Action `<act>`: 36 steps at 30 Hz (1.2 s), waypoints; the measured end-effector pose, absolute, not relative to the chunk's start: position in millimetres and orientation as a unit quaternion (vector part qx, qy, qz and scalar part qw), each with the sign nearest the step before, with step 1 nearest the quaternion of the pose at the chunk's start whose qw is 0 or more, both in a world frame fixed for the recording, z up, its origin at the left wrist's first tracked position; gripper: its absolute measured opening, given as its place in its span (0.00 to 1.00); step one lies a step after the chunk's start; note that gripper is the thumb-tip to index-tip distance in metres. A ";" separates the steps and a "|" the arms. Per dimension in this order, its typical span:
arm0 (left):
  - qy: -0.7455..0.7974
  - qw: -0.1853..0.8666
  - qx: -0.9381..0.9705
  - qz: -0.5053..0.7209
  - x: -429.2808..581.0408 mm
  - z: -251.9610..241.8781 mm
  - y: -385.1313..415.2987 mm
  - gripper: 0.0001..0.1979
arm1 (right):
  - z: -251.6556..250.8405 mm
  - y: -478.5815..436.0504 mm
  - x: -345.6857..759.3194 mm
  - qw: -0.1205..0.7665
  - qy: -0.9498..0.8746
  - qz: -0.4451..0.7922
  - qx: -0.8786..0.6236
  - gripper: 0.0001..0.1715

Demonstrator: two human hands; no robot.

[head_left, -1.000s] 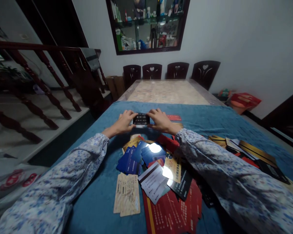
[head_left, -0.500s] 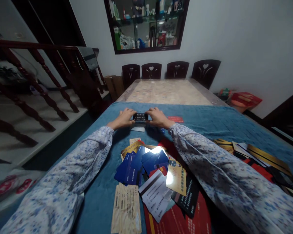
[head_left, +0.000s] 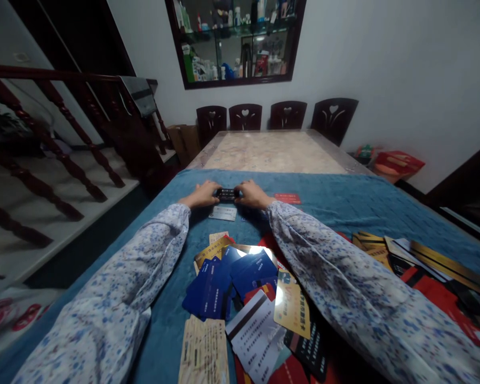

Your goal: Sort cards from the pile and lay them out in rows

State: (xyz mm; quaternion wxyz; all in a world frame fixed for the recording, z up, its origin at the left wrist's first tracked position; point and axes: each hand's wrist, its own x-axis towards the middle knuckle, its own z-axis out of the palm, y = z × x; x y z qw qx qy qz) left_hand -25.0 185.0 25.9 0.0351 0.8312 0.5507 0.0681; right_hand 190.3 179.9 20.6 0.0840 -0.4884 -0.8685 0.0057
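Lying nearest to me on the blue cloth point(head_left: 160, 320) are tan paper slips point(head_left: 204, 352), with a striped white card point(head_left: 252, 336) beside them and a gold card point(head_left: 293, 309) overlapping a dark card point(head_left: 310, 352). Just beyond, blue cards point(head_left: 214, 290) fan out in a pile. To the right of my right sleeve point(head_left: 324, 256), a heap of mixed cards point(head_left: 440, 296) lies spread. Farther off, a pale card point(head_left: 223, 214) rests flat, just short of my hands. My left hand point(head_left: 203, 193) and right hand point(head_left: 255, 194) grasp a black card point(head_left: 227, 194) between them, fingers at its two ends; whether it touches the cloth I cannot tell. A red card point(head_left: 287, 198) lies right of my right hand, and past it the stone-patterned tabletop point(head_left: 264, 150) stretches toward four dark chairs point(head_left: 254, 114).
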 end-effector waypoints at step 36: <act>0.526 0.039 0.848 0.054 -27.4 9.0 212.9 0.23 | 8.2 195.7 181.4 0.083 -0.855 0.067 -0.507 0.22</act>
